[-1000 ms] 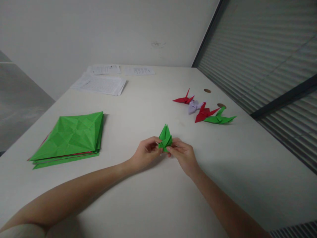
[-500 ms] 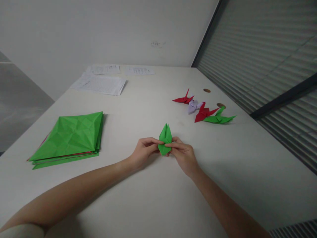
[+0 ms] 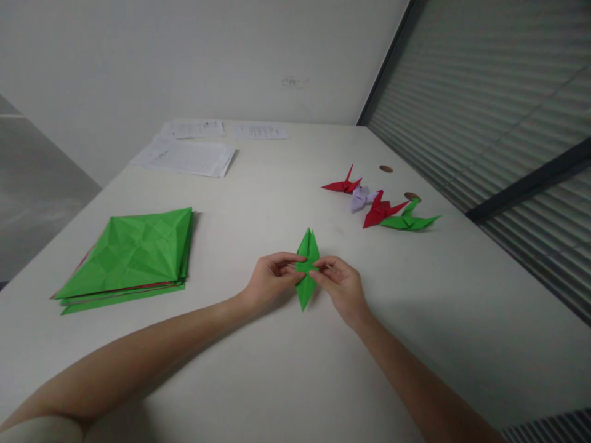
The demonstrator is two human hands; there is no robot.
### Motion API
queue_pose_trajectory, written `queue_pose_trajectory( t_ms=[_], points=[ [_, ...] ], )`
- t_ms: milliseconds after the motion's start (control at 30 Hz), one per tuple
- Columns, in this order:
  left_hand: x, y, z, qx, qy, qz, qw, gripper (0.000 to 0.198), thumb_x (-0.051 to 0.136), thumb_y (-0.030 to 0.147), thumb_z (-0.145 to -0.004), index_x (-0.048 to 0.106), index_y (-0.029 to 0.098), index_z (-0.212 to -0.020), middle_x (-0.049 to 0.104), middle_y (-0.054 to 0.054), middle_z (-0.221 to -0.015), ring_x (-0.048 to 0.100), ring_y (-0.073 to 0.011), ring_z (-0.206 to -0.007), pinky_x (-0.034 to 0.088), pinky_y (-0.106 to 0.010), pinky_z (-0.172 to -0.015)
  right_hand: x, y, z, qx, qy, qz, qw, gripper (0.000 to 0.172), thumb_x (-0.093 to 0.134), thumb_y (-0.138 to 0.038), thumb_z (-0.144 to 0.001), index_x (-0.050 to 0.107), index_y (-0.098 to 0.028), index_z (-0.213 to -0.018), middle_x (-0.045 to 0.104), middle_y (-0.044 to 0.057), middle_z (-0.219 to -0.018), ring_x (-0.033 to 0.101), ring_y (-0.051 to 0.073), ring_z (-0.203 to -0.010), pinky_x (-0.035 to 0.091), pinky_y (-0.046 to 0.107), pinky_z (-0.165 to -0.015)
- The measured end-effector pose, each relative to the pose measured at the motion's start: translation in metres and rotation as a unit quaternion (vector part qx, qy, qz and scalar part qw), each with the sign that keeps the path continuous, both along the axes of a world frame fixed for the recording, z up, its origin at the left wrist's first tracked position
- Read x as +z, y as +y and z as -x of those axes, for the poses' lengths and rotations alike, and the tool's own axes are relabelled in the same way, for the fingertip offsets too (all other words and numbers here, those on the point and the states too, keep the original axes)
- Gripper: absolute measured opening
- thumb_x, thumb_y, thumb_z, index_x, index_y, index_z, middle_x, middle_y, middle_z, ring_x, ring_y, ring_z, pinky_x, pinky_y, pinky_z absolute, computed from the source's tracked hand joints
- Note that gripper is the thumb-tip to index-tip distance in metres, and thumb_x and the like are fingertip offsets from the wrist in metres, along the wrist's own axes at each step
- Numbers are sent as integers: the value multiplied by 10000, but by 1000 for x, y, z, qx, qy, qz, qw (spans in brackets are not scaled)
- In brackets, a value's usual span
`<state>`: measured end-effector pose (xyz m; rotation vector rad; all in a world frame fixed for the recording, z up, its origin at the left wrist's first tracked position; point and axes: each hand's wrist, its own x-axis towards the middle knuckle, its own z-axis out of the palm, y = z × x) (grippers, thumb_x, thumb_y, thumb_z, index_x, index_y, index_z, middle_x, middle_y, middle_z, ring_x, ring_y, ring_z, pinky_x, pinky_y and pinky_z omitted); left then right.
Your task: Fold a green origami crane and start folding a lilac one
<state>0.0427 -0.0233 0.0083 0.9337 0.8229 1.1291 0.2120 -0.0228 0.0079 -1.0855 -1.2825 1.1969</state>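
A folded green origami paper (image 3: 305,289), shaped like a long narrow diamond with a split upper tip, is held above the white table between both hands. My left hand (image 3: 272,277) pinches its left edge near the middle, thumb below and index finger above. On the opposite edge, my right hand (image 3: 341,284) grips it in the same way with thumb and fingertips. The lower point of the paper hangs free toward me. Fingers hide parts of both side edges.
Left on the table (image 3: 240,375) lies a stack of creased green paper (image 3: 138,249) with red edges showing. To the right sit a red crane (image 3: 344,186), a lilac crane (image 3: 361,199), another red crane (image 3: 379,210) and a green crane (image 3: 409,220). Printed sheets (image 3: 189,157) lie at the back left.
The lower flap of the green paper, earlier folded up short, now extends down into a long point. Both hands have shifted slightly apart to the paper's side edges.
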Motion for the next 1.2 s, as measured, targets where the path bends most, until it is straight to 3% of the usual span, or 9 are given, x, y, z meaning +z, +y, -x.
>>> queue_pose_trajectory(
  t_ms=[200, 367, 567, 800, 967, 1200],
  points=[
    [1, 1, 2, 11, 17, -17, 1000, 358, 851, 295, -640, 727, 127, -931, 722, -47, -753, 651, -133, -652, 536, -271, -663, 1, 1, 1, -33, 14, 8, 999, 353, 841, -410, -608, 625, -219, -812, 656, 3, -722, 631, 147, -671, 553, 274, -619],
    [3, 1, 0, 17, 25, -34, 999, 314, 839, 286, -647, 703, 128, -882, 683, -22, -730, 608, -97, -615, 500, -226, -612, 1, 1, 1, -52, 0, -12, 999, 321, 822, -392, -633, 620, -217, -810, 628, -10, -670, 611, 134, -607, 550, 262, -557],
    [2, -3, 0, 5, -3, -14, 1000, 607, 844, 255, -652, 504, 208, -1152, 666, 28, -748, 622, -94, -616, 489, -211, -608, -2, -1, 3, -49, -16, -26, 998, 293, 808, -374, -651, 623, -218, -815, 625, -10, -667, 603, 126, -598, 533, 243, -533],
    [0, 1, 1, 17, 36, -12, 999, 522, 883, 262, -578, 600, 137, -999, 633, 35, -621, 583, -84, -556, 487, -209, -585, -1, -4, 6, 6, 35, 2, 999, 404, 801, -375, -673, 617, -229, -1002, 673, -9, -725, 645, 141, -661, 543, 262, -597],
    [-1, 1, 1, 9, 65, -19, 998, 481, 883, 289, -567, 666, 109, -957, 634, 16, -628, 574, -89, -559, 468, -218, -574, -5, 0, 0, 53, 12, 72, 996, 310, 821, -432, -630, 684, -189, -767, 705, 26, -709, 642, 155, -637, 532, 285, -608],
    [-2, -1, 3, -31, 83, -18, 996, 546, 853, 350, -619, 663, 99, -1066, 623, 11, -655, 561, -94, -565, 445, -227, -560, -3, 2, -3, 54, -9, 95, 994, 400, 840, -511, -561, 615, -185, -616, 636, -16, -580, 559, 116, -529, 460, 249, -521]
  ],
)
